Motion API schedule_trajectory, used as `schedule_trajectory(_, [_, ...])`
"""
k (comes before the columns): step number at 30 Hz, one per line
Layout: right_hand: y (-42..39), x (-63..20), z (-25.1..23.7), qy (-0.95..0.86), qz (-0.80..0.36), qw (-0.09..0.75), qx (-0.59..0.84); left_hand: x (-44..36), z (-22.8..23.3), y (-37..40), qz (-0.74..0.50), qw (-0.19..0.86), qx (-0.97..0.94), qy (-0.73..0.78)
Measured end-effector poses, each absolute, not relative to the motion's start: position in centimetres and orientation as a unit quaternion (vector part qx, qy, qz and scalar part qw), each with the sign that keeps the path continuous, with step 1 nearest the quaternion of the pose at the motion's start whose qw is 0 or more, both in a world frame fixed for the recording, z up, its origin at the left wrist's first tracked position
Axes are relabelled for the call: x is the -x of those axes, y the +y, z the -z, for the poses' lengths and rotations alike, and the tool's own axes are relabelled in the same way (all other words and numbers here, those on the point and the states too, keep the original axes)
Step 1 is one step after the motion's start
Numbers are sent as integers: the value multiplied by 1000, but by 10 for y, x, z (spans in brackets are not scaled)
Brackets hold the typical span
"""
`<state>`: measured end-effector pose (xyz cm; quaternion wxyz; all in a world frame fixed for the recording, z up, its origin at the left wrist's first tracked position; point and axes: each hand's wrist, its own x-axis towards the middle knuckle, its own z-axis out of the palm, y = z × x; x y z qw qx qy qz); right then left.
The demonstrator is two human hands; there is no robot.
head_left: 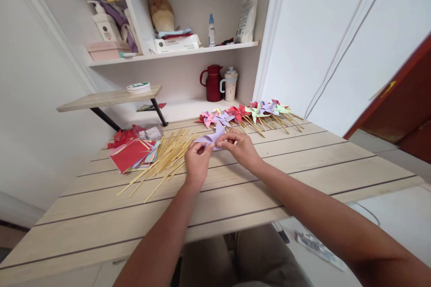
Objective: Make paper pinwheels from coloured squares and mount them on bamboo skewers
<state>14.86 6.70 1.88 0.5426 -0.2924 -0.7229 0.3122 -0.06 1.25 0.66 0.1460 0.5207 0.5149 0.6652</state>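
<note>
A lilac paper pinwheel (215,135) is held above the middle of the table, its folded blades pointing up and to the left. My left hand (198,161) pinches its lower edge between thumb and fingers. From the right, my right hand (239,147) closes its fingertips on the same paper, close to the left thumb. Whatever small part may sit between the fingertips is hidden. Just left of my hands lies a loose pile of thin wooden sticks (168,156).
Finished pinwheels on sticks (257,112) lie along the table's back right. Coloured paper sheets (129,156) and a clear plastic packet (150,133) are at left, near a small raised shelf (111,98). A red jug (213,84) and a cup (230,84) stand behind.
</note>
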Motion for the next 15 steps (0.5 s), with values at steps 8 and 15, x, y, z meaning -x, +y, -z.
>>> schedule_trajectory(8, [67, -149, -19, -718, -338, 523, 311, 0, -7, 12, -675, 59, -549, 489])
schedule_trajectory(15, [64, -147, -23, -719, -335, 523, 312, 0, -7, 10, -656, -10, -575, 488])
